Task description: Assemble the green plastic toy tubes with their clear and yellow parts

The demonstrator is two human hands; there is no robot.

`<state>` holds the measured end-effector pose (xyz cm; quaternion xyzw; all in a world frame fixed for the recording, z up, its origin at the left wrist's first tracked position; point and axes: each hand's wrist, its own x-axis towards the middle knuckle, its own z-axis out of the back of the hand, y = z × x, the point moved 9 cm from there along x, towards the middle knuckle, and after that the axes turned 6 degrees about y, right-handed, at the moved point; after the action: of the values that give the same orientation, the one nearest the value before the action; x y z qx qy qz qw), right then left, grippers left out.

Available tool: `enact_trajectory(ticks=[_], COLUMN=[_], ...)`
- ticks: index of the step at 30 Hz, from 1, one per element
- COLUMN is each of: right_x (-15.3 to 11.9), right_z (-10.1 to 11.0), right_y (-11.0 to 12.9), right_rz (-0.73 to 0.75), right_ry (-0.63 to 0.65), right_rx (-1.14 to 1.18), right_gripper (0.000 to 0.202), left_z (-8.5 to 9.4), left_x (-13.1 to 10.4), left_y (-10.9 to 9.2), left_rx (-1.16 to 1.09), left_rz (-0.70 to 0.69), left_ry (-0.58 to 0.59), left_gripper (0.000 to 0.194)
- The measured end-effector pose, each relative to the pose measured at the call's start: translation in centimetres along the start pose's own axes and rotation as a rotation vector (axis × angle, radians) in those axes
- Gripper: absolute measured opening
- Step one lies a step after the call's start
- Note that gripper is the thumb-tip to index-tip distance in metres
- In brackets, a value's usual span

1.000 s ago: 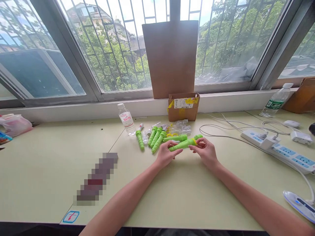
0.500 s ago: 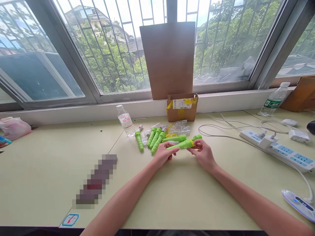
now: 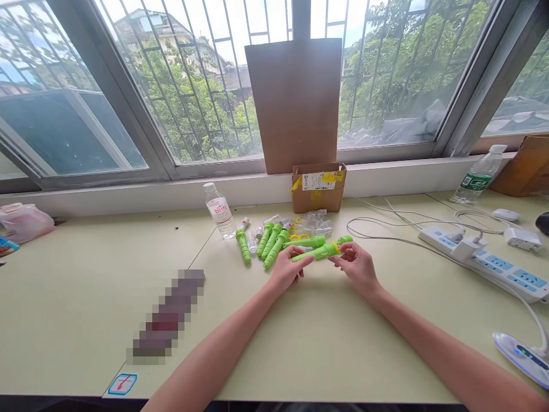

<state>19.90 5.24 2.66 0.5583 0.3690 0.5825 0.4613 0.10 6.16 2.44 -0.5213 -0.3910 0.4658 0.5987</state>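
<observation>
My left hand (image 3: 288,268) is closed around the lower part of a green plastic tube (image 3: 315,252), torch-like in shape, held tilted above the table. A yellow ring (image 3: 335,248) sits at the tube's wide right end. My right hand (image 3: 355,266) is beside that end, its fingertips pinched together; whatever is between them is too small to make out. Just beyond my hands lie more green tubes (image 3: 274,250), some with white-tipped pieces at their ends. Clear plastic parts (image 3: 315,223) and loose yellow rings (image 3: 299,236) are heaped behind them.
A water bottle (image 3: 220,212) stands left of the heap, with a small cardboard box (image 3: 318,197) behind it. To the right are a power strip (image 3: 484,260), white cables and another bottle (image 3: 476,177). A pixelated dark object (image 3: 169,317) lies at left.
My right hand has shifted slightly right, its fingertips drawing a little away from the tube's yellow-ringed end. My left hand keeps its hold on the tube.
</observation>
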Motion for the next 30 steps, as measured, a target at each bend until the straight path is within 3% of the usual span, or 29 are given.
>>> enact_trajectory(ticks=[8,15,21,30], right_x=[0.2,-0.1,-0.1,-0.2], right_z=[0.5,0.1,-0.7,-0.5], right_y=[-0.7,-0.9,-0.6,0.3], right_rz=[-0.091,-0.124,-0.062,0.005], right_ry=[-0.029,0.026,0.093,0.036], right_rx=[0.055,0.075,0.069,0.073], right_gripper=[0.051,0.047,0.049,0.043], left_z=[0.2,0.1,0.0,-0.1], left_x=[-0.2,-0.3,-0.3,-0.1], left_y=[-1.0,-1.0,-0.3,-0.1], left_rx=[0.1,0.097,0.031,-0.033], left_rz=[-0.103,-0.062,0.0,0.023], left_ry=[-0.026,-0.013,0.016,0.044], left_gripper=[0.039,0.036,0.037,0.038])
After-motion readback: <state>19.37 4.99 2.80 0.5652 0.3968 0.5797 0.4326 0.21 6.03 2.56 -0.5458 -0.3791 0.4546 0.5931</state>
